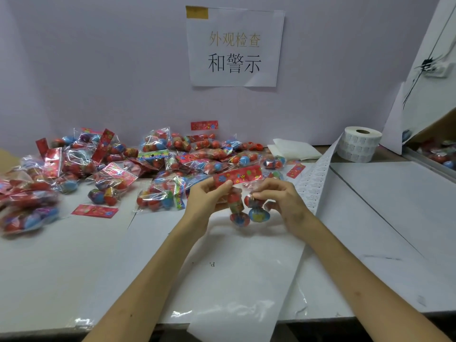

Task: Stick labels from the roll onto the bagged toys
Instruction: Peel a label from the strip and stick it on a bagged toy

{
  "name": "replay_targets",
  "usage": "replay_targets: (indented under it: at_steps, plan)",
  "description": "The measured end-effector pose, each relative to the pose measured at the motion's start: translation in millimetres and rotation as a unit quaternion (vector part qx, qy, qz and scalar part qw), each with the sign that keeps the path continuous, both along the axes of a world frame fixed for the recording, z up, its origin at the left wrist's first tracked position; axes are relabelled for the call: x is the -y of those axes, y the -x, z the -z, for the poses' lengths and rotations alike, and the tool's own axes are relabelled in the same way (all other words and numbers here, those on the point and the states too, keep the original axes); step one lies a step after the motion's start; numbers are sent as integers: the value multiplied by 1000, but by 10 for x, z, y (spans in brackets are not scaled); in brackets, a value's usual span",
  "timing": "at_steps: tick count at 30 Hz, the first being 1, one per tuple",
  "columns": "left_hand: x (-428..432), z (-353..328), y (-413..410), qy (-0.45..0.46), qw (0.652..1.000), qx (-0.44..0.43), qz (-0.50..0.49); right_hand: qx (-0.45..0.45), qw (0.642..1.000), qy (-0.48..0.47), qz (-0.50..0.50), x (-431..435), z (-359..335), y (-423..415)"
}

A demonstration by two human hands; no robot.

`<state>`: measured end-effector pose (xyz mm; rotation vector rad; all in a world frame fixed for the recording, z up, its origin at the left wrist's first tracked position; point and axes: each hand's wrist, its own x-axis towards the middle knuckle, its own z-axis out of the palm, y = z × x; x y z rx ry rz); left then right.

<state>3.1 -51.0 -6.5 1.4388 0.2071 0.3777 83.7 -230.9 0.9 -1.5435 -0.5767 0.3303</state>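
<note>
A white table (74, 267) is spreading under the forearms; above it the left hand (209, 196) is pinching the red card top (237, 176) of a bag of toys (243, 211) while the right hand (283, 201), fingers curled, is gripping its clear plastic. A strip of labels (313, 183) is trailing past that hand back to the roll (359, 146) far right, a pile of bagged toys (123, 164) is lying far left, and a paper sign (234, 48) is hanging on the wall (98, 70).

Two hands, left hand (209, 193) and right hand (283, 201), hold a bagged toy (243, 206) above the table (74, 267), label roll (359, 146) at its far right corner.
</note>
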Motion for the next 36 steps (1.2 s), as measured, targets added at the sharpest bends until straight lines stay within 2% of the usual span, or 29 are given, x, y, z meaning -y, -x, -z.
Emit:
replay_targets:
  at_steps: [7,11,13,15,16,19,21,24,27,31,33,36]
  plan:
    - [38,9,2,30,996,29,-79,6,1000,-13,-10,-46,58,8]
    - [-15,-4,2,-14,986,55,-158,80,991,13,103,-60,118,-25]
    - [-64,-30,18,20,990,49,-129,100,981,19,166,-36,117,-69]
    - [-71,-51,30,38,998,32,-32,95,974,11,206,1,109,-116]
    - [-45,-48,30,19,999,22,20,86,974,7,211,11,103,-124]
    - [88,12,8,-69,993,-3,92,25,991,-39,122,-14,83,-76]
    - [128,40,-1,-94,993,-14,67,2,998,-58,31,-39,74,-32]
    - [62,65,-8,-83,996,-14,-2,17,999,-35,-30,-44,73,-9]
    - [-2,55,-9,-49,998,-16,-44,42,999,-14,-20,-46,96,-8]
    - [-15,15,7,33,999,-28,-27,72,993,11,88,-42,125,-56]
    - [-14,-9,16,66,997,-30,1,31,993,18,115,-16,123,-97]
    - [9,-40,29,87,995,-36,38,-104,993,-28,54,5,90,-112]
